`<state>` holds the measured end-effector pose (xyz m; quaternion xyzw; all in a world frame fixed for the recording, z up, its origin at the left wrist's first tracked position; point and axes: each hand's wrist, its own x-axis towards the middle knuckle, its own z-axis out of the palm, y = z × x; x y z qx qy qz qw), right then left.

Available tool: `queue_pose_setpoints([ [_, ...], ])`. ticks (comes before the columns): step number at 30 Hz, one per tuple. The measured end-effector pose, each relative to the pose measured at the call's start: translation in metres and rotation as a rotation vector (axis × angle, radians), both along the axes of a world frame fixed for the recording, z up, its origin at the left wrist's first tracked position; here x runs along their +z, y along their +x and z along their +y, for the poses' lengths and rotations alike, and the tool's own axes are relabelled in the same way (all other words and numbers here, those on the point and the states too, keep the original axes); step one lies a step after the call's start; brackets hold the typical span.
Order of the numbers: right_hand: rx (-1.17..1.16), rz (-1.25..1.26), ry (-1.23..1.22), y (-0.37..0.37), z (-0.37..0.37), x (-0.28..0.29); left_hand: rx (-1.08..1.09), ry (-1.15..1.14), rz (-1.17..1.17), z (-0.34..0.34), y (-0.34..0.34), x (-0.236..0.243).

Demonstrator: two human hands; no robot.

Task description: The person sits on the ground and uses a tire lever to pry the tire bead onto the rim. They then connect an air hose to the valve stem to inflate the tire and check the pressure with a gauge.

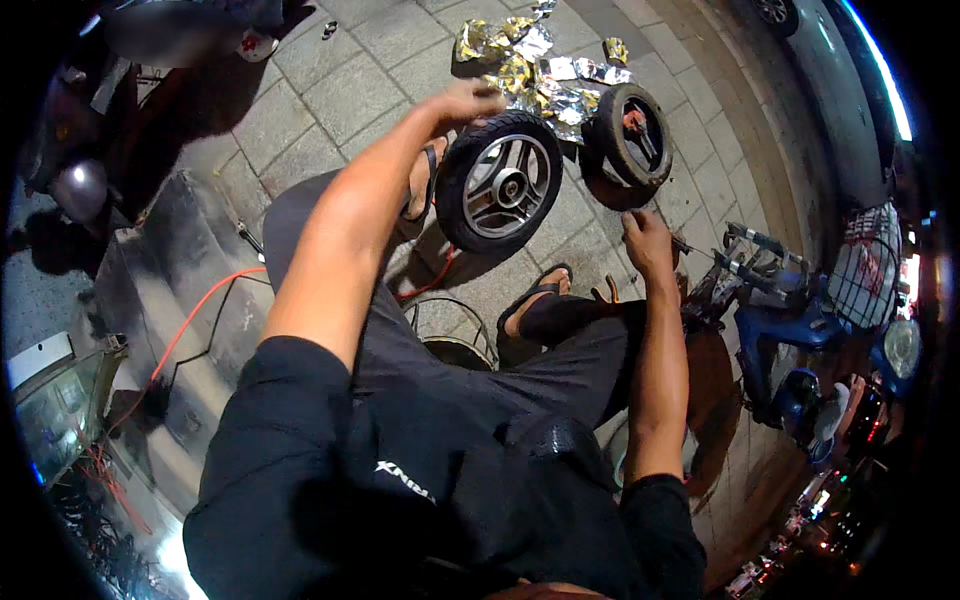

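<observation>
A wheel (484, 187) with a black tyre and silver spoked rim stands tilted on the paving between my feet. At the tyre's upper left edge is my left hand (466, 104), its fingers blurred, so their grip is unclear. My right hand (650, 246) is closed, right of the wheel and just below a loose tyre (630, 140). What its fingers hold, if anything, is hidden. A thin dark rod (692, 248) shows beside that wrist; whether it is held I cannot tell. Inside the loose tyre lies something red and dark.
Crumpled gold and silver foil (545, 75) lies beyond the wheel. An orange hose (200, 305) runs along stone steps (160, 290) at left. A blue scooter (790, 330) with a wire basket (866, 265) stands at right. A parked car (840, 80) is at the upper right.
</observation>
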<state>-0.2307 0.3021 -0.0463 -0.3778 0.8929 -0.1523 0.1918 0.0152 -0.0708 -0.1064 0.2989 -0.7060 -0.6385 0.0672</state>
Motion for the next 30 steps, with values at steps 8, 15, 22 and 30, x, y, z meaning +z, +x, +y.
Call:
queue_pose_setpoints([
  [8,0.168,-0.088,0.029,0.021,-0.056,0.005,0.32,-0.055,0.258,-0.055,0.135,0.179],
  [15,0.222,-0.159,0.154,0.063,-0.073,0.019,1.291,0.042,-0.346,0.039,0.427,-0.049],
  [22,0.305,-0.111,0.31,0.049,-0.068,-0.003,1.07,-0.173,-0.866,0.113,0.453,-0.183],
  [30,0.275,-0.137,0.381,0.066,-0.118,-0.021,1.43,0.538,-0.97,0.068,0.495,-0.289],
])
